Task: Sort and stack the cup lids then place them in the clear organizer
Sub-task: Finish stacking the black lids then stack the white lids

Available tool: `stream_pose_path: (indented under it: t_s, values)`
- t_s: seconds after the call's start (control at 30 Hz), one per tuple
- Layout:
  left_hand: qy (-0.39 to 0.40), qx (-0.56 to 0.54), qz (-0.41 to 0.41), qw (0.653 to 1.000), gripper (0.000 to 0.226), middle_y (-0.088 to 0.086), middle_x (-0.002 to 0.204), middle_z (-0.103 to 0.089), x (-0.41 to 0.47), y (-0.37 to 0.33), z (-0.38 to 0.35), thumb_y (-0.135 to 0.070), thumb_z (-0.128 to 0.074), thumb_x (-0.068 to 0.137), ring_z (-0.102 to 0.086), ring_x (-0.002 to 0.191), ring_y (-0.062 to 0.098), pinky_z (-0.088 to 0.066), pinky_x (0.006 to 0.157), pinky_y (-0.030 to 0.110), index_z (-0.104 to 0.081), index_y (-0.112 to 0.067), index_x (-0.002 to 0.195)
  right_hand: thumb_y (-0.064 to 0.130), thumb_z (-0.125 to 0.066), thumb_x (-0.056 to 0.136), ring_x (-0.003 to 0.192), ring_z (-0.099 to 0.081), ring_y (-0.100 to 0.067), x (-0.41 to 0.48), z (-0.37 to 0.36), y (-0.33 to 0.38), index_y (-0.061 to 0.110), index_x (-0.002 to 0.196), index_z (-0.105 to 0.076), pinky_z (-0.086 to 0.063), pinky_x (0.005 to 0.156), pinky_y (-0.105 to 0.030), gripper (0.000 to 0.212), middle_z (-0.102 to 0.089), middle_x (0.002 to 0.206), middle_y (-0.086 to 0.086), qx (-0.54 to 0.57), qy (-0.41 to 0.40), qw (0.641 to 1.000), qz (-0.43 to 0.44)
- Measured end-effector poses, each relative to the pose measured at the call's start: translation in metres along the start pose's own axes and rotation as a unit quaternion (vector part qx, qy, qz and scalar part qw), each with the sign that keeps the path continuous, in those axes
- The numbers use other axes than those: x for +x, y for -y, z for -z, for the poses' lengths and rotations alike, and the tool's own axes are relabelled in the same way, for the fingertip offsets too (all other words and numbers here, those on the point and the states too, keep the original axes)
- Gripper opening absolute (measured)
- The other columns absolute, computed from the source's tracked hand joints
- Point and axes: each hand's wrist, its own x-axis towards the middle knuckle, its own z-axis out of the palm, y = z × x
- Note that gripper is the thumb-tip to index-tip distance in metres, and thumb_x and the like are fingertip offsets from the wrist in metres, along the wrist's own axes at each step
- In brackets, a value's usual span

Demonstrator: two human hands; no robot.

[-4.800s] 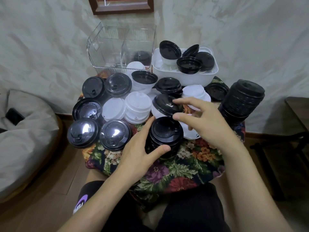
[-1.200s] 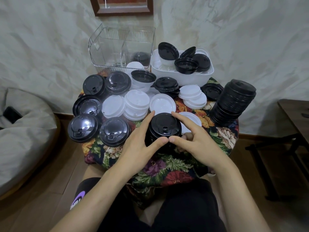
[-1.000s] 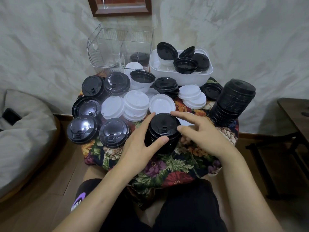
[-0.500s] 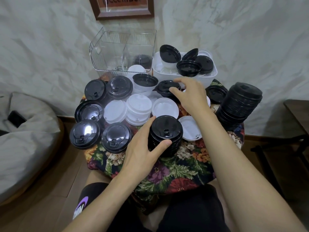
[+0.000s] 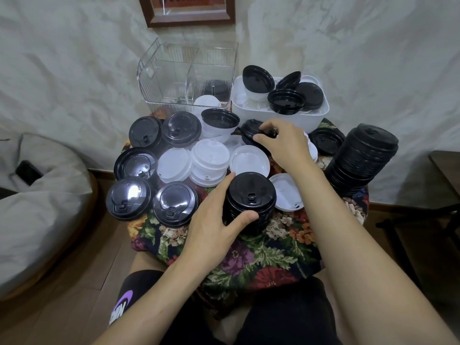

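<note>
At the far left of the worktop (image 5: 249,260) lie four big black lids (image 5: 129,197), flat and side by side, with white lids (image 5: 211,158) just right of them. Behind them, at the back, stands the clear organizer (image 5: 186,73), which has only a few lids in its right part. Near the front middle is a short black stack (image 5: 250,200). The left hand (image 5: 214,227) holds it, with the thumb on the near side and the fingers curled round the left side, so the hand is half closed on the stack and keeps it steady. A bit right and further back, the right hand (image 5: 283,143) reaches out over the white lids. Its thumb and fingertips pinch the edge of a small black pile (image 5: 249,130) that sits just in front of the white tub (image 5: 281,118). I think this hand is about to pick up a lid from that pile. The short black stack lies straight back toward the person from this hand, near and a little left, so the lid has to come back and down onto its top. The right hand is the one that does the carrying, since the left is busy holding. The lid must land flat and face up or it will not nest. At the far right a tall black stack (image 5: 361,160) leans a bit.
</note>
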Motion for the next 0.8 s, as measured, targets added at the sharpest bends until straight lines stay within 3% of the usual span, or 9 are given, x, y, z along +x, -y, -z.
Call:
stream_pose_path:
  t_s: [0.17, 0.33, 0.47, 0.6, 0.73, 0.8]
  values:
    - [0.002, -0.002, 0.003, 1.000, 0.089, -0.033, 0.153, -0.040, 0.000, 0.001, 0.000, -0.085, -0.053, 0.083, -0.035, 0.142, -0.009, -0.032, 0.109, 0.021, -0.024, -0.048, 0.159, 0.039, -0.071, 0.097, 0.097, -0.052, -0.009, -0.003, -0.001, 0.004, 0.024, 0.120, -0.071, -0.036, 0.084, -0.027, 0.027, -0.071, 0.116, 0.007, -0.001, 0.000, 1.000, -0.013]
    - [0.003, 0.000, 0.004, 1.000, 0.089, -0.028, 0.156, -0.041, -0.001, 0.002, 0.000, -0.085, -0.053, 0.083, -0.036, 0.142, -0.007, -0.034, 0.111, 0.024, -0.024, -0.048, 0.158, 0.036, -0.073, 0.095, 0.111, -0.062, -0.008, -0.014, 0.006, 0.000, 0.027, 0.114, -0.074, -0.047, 0.098, -0.030, 0.022, -0.072, 0.113, 0.015, 0.065, -0.026, 0.998, -0.012]
    - [0.004, -0.001, 0.002, 1.000, 0.090, -0.026, 0.157, -0.042, 0.000, 0.002, 0.000, -0.086, -0.053, 0.082, -0.037, 0.144, -0.005, -0.036, 0.113, 0.027, -0.026, -0.047, 0.159, 0.034, -0.075, 0.092, 0.111, -0.064, -0.001, -0.042, 0.021, -0.002, 0.034, 0.108, -0.075, -0.053, 0.101, -0.038, 0.015, -0.073, 0.110, 0.019, 0.151, -0.029, 0.988, -0.002]
    - [0.002, -0.002, -0.001, 1.000, 0.090, -0.028, 0.157, -0.041, 0.000, 0.002, 0.000, -0.084, -0.055, 0.082, -0.036, 0.143, -0.007, -0.034, 0.111, 0.022, -0.025, -0.049, 0.159, 0.024, -0.079, 0.091, 0.115, -0.067, -0.006, -0.090, 0.035, 0.001, 0.035, 0.107, -0.076, -0.055, 0.103, -0.044, 0.019, -0.073, 0.116, 0.020, 0.229, 0.010, 0.972, 0.046]
    - [-0.002, -0.017, -0.017, 1.000, 0.075, -0.048, 0.140, -0.043, 0.000, -0.001, 0.001, -0.078, -0.060, 0.084, -0.039, 0.136, -0.017, -0.033, 0.104, 0.007, -0.023, -0.068, 0.148, 0.022, -0.081, 0.089, 0.125, -0.062, -0.003, -0.130, 0.042, 0.001, 0.038, 0.106, -0.076, -0.051, 0.107, -0.040, 0.023, -0.070, 0.126, 0.020, 0.210, 0.035, 0.974, 0.076]
    - [-0.005, -0.021, -0.020, 1.000, 0.075, -0.049, 0.137, -0.045, 0.000, -0.003, 0.002, -0.078, -0.061, 0.084, -0.042, 0.135, -0.017, -0.034, 0.102, 0.009, -0.025, -0.067, 0.149, 0.023, -0.081, 0.089, 0.128, -0.058, -0.002, -0.139, 0.042, 0.000, 0.035, 0.108, -0.076, -0.050, 0.107, -0.037, 0.024, -0.067, 0.129, 0.021, 0.178, 0.044, 0.979, 0.085]
